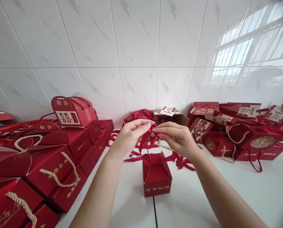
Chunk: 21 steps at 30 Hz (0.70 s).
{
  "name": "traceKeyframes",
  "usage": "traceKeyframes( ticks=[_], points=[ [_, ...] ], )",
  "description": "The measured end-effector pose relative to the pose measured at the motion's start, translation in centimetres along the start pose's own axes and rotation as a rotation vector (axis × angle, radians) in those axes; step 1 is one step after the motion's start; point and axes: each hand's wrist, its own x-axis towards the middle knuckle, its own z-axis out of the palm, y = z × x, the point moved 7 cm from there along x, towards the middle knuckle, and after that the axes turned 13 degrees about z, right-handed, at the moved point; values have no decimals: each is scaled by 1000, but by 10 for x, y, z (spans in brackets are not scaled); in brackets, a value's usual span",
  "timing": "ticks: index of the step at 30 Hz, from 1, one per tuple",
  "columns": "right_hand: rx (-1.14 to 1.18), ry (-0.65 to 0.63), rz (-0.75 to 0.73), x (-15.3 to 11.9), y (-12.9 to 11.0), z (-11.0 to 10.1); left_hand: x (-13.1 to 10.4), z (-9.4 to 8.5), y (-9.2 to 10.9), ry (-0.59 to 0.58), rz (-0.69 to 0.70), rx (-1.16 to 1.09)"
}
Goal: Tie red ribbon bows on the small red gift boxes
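Note:
My left hand and my right hand meet in the middle of the view, fingertips pinched on a red ribbon. Both are raised above a small red box with gold characters on its front, which stands upright on the white table. Ribbon runs out to both sides behind the top of the box. A thin gold-coloured strip hangs below my right hand.
Red boxes with rope handles are stacked at the left. More red boxes lie piled at the right. Behind my hands are a heap of red ribbon and an open cardboard box, against a tiled wall.

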Motion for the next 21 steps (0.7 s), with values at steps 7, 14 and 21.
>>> traceKeyframes(
  ticks=[7, 14, 21],
  points=[
    [-55, 253, 624, -19, 36, -28, -15, -6, 47, 197, 500, 925],
    [-809, -27, 1020, -83, 65, -65, -54, -54, 11, 13, 177, 1261],
    [-803, -141, 1071, -139, 98, -64, -113, -87, -56, 19, -9, 1150]
  ],
)
